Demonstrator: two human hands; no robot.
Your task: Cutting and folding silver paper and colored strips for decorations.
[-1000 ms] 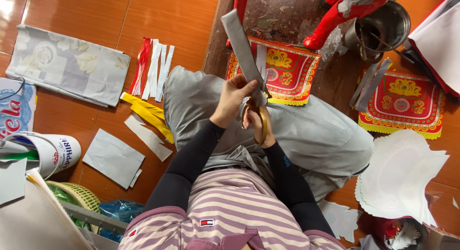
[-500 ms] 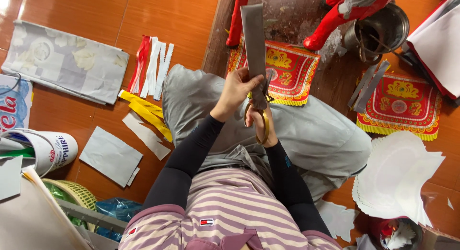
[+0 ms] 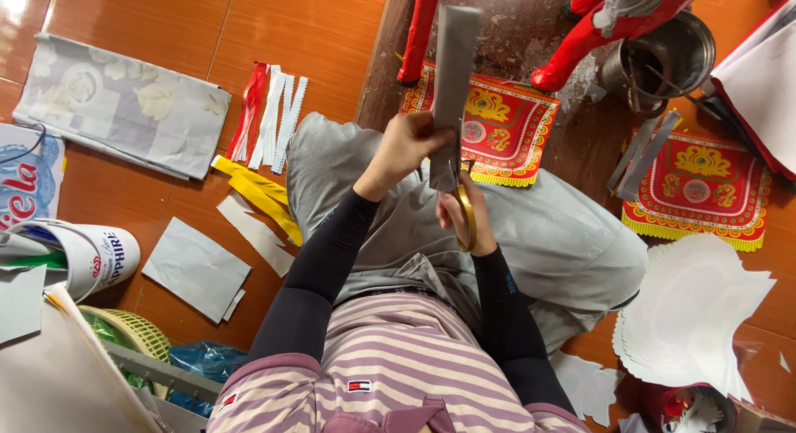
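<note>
Nearest, a striped purple shirt (image 3: 390, 367) fills the bottom edge, with black sleeves reaching out over grey trousers (image 3: 547, 242). Just beyond, the right hand (image 3: 464, 217) is closed through the yellow handles of a pair of scissors (image 3: 466, 211), fingers curled tight around them; the blades meet the lower end of a long grey paper strip (image 3: 452, 93). Beside it to the left, the left hand (image 3: 406, 147) pinches that strip between thumb and fingers, holding it upright so it points to the far side.

On the floor to the near left lie a flat grey paper sheet (image 3: 195, 267) and a white cup on its side (image 3: 95, 255). Farther left, yellow strips (image 3: 257, 192) lie beside red and white zigzag strips (image 3: 269, 118), and a large grey printed sheet (image 3: 120, 105) lies beyond them. At the near right sits a stack of white cut paper (image 3: 696, 317). Farther off are two red and gold fringed squares (image 3: 506, 126) (image 3: 696, 188), one just past the hands and one to the right. At the far right stands a metal pot (image 3: 672, 51), next to red figure legs (image 3: 580, 43).
</note>
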